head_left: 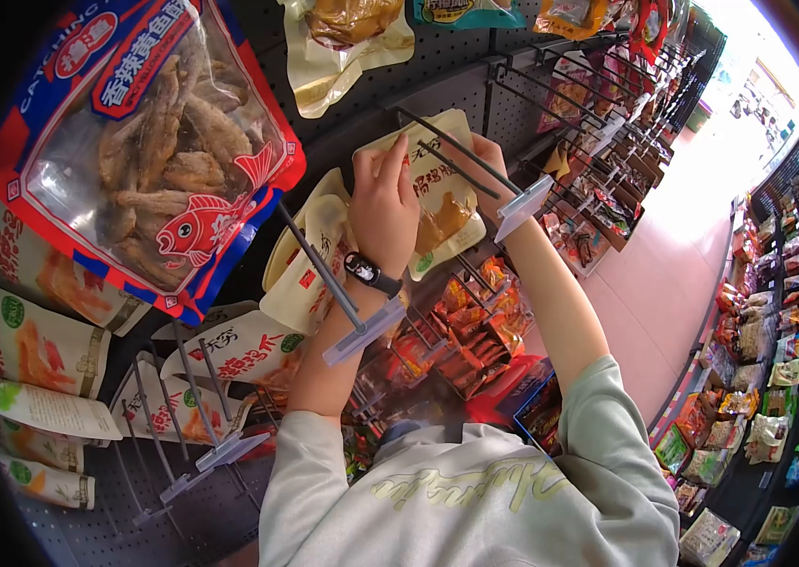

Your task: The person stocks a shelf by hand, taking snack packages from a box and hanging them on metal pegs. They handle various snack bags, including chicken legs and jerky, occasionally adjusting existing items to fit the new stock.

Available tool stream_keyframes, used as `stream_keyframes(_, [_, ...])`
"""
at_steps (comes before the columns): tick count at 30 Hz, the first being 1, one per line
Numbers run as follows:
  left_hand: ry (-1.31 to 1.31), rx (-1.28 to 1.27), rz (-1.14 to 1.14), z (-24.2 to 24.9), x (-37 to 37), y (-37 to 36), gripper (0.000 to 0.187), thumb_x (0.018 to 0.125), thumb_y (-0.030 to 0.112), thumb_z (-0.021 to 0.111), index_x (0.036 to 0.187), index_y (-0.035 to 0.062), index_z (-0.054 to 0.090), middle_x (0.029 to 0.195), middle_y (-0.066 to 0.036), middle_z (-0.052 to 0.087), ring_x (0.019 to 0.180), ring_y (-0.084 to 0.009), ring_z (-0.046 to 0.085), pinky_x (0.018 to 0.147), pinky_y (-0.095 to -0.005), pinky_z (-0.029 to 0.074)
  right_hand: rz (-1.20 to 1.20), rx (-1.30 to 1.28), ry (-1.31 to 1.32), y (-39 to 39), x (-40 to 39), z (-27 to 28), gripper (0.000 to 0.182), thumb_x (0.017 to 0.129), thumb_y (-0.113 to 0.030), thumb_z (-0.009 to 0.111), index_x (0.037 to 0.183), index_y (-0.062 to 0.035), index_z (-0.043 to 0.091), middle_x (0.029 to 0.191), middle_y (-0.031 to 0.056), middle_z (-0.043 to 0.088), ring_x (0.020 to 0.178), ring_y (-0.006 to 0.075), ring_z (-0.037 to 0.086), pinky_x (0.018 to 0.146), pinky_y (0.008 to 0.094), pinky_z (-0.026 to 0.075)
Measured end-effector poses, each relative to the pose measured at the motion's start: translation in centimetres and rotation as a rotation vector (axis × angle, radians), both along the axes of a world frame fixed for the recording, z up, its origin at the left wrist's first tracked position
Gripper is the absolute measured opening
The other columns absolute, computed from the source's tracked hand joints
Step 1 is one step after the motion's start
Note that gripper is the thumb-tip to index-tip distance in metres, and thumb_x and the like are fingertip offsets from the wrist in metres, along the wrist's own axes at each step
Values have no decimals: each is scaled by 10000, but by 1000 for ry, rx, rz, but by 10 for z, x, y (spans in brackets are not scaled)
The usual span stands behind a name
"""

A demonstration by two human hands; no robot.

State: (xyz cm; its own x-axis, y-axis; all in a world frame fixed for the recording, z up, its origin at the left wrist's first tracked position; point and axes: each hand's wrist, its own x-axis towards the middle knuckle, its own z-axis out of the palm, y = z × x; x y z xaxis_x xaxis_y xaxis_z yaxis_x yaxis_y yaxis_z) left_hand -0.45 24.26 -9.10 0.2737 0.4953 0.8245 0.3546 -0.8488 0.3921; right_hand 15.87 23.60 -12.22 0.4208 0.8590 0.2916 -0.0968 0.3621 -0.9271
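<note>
A cream snack packet [444,213] with a brown chicken piece in its window hangs upright between my hands, at a metal display hook [461,161]. My left hand [386,203], a black band on its wrist, grips the packet's left edge, fingers closed against its front. On the other side, my right hand [488,177] is closed at the upper right edge, its fingers partly hidden behind the packet and hook. Just left of my left hand hang more cream packets [303,260]. A clear price-tag holder [524,208] at a hook's end overlaps my right wrist in this view.
A large red and blue bag of dried fish [173,151] hangs close at the upper left. Bare hooks with tag holders [229,452] stick out at the lower left. Red snack packs [475,326] sit below my hands. A pink-floored aisle [650,274] and another stocked shelf [758,350] lie right.
</note>
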Motion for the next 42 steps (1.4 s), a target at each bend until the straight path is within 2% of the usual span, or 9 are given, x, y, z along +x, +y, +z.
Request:
stream_keyframes(5, [153,44,124,-3,0,-9,461,784,19,581,1236,82,510,1199,-189,408,1074,-357,456,891,-410,409,-197,-111,-176,7,3,-13,382,816,-301,684,937,51,600,752,64,639,658,68,588,566,241,480])
stream_keyframes(11, [296,33,194,-21,3,-53,668,754,82,628,1358,84,343,1437,-302,68,1307,-489,122,1043,-547,183,-366,95,-492,-40,21,-50,525,734,-153,695,1187,-47,453,983,164,637,881,247,635,755,319,490])
stream_keyframes(12, [306,16,187,-25,4,-63,670,757,87,629,1361,85,339,1437,-303,67,1309,-492,114,1044,-551,179,-416,-114,-541,-71,12,-26,528,705,-114,672,1186,-78,457,1007,175,626,932,325,614,807,353,482])
stream_keyframes(13, [317,-1,178,-29,7,-72,672,759,93,630,1363,86,335,1437,-304,67,1312,-495,106,1045,-554,175,-353,-166,-567,-84,26,-36,496,745,-164,670,1186,-61,468,1037,170,620,956,295,612,821,344,479])
stream_keyframes(19, [325,-54,-69,-74,31,-130,655,771,121,626,1365,101,351,1443,-281,102,1327,-463,108,1067,-533,141,72,-469,-428,-225,89,-60,356,881,-160,580,1204,-34,495,1075,90,606,977,151,568,852,289,454])
stream_keyframes(25, [342,-302,-350,-159,30,-206,407,787,38,560,1192,54,525,1373,-177,342,1273,-357,284,1051,-452,217,-56,-628,-387,-373,129,-121,279,903,-170,552,1116,10,552,1022,73,618,935,126,575,863,278,456])
stream_keyframes(29, [470,-521,-671,-213,40,-242,342,770,9,539,1109,48,569,1194,-152,510,1114,-325,460,965,-405,360,-67,-679,-9,-447,118,-163,272,906,-182,535,1065,33,580,970,109,624,916,159,583,845,285,463])
stream_keyframes(33, [723,-719,-861,-259,62,-276,326,781,35,537,1107,18,551,1190,-184,507,1095,-350,492,936,-389,407,-116,-787,108,-478,95,-205,304,910,-185,528,1104,46,562,1017,132,629,926,178,604,862,300,471])
stream_keyframes(42, [1055,-998,-470,-402,98,-339,733,700,85,569,1329,-87,234,1349,-301,285,1254,-423,301,1056,-426,267,-376,-822,38,-452,58,-327,299,883,-99,505,1157,16,530,1121,181,597,1062,266,571,923,342,437])
